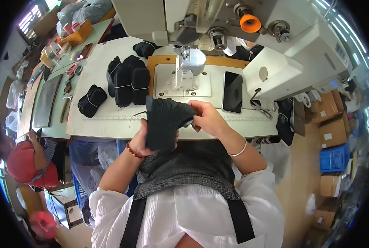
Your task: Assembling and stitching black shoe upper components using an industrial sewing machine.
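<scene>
A thick stack of black fabric pieces (164, 126) is held up over the table's front edge, its layers fanned along the top. My left hand (140, 139) is wrapped round its lower left side, thumb in front. At the stack's narrower right end, my right hand (208, 119) grips it with bent fingers; a small pale bit shows there, too small to name. Behind the stack stands a sewing machine (189, 76) with a white post-like bed. Tied black fabric bundles (131, 82) lie to its left, and a smaller tied bundle (92, 101) lies nearer my left arm.
A black phone (233, 91) and metal scissors (262, 106) lie right of the machine bed. More dark bundles (284, 120) sit at the table's right end. Red-handled scissors (73, 70) are on the left side table. Another person (31, 161) is at the left; cartons (327, 111) stand at right.
</scene>
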The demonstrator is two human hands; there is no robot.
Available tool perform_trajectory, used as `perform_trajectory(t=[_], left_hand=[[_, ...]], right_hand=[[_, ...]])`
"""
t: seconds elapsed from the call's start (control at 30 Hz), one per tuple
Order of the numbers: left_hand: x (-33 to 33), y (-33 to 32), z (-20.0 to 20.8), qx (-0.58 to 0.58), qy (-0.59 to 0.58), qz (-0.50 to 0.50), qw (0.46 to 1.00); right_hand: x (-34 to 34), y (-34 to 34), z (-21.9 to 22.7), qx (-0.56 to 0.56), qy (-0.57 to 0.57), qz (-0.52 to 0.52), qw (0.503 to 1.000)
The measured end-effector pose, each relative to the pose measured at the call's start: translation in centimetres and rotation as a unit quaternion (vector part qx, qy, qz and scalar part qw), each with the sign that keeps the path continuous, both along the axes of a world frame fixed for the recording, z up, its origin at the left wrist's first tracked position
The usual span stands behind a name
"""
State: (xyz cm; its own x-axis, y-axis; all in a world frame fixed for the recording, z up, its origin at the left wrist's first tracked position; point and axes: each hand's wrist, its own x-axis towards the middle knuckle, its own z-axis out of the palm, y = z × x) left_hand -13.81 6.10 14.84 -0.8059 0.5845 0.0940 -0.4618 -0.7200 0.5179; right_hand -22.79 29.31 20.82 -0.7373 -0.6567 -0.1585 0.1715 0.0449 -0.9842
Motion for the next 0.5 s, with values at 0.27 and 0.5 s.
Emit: perform_trajectory(t=[0.27,0.5], left_hand=[[0.8,0.1,0.8,-0.174,-0.030,0.079,0.981],[1.2,-3.7,0.3,-0.127,-0.006,0.058,0.990]], right_hand=[[2.2,-1.1,-0.4,0.110,0.284,-0.027,0.952],[0.9,-2.4,-1.1,0.042,0.127,0.041,0.990]])
